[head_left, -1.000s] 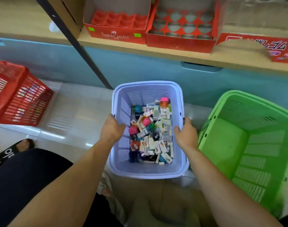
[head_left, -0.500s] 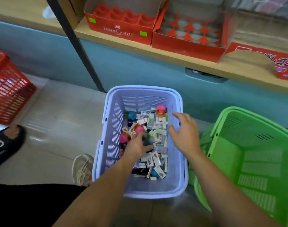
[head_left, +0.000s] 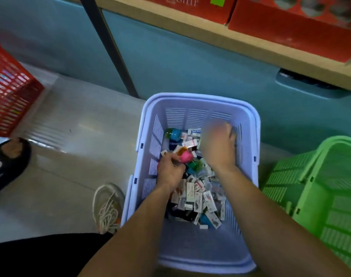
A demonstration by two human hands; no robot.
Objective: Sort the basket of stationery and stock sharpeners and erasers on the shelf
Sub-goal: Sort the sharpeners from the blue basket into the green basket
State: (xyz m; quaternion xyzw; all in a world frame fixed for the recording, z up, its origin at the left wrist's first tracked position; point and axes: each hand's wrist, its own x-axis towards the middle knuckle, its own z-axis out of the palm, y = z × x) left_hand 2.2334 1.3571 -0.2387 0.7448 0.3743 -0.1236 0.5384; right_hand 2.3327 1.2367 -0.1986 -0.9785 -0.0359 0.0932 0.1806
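Observation:
A lavender basket (head_left: 198, 96) stands on the floor below the wooden shelf (head_left: 250, 49). It holds a heap of small white boxed erasers (head_left: 198, 198) mixed with coloured sharpeners, among them a blue one (head_left: 175, 133). Both my hands are inside it. My left hand (head_left: 170, 170) is curled over the left side of the heap, and its fingertips pinch a pink sharpener (head_left: 185, 156). My right hand (head_left: 218, 144) is over the far right corner, too blurred by motion to show its fingers or anything in them.
On the shelf stand a red display box (head_left: 290, 27) and a red Faber-Castell box (head_left: 190, 7). A green basket (head_left: 330, 196) lies tilted at the right and a red basket (head_left: 8, 92) at the left. My shoe (head_left: 107, 206), another person's sandalled foot (head_left: 6, 162) and a dark shelf post (head_left: 110, 47) are nearby.
Both hands left the basket's rim and went down into the heap. The left closed at the pink sharpener, the right swept to the far right corner. The view dropped closer.

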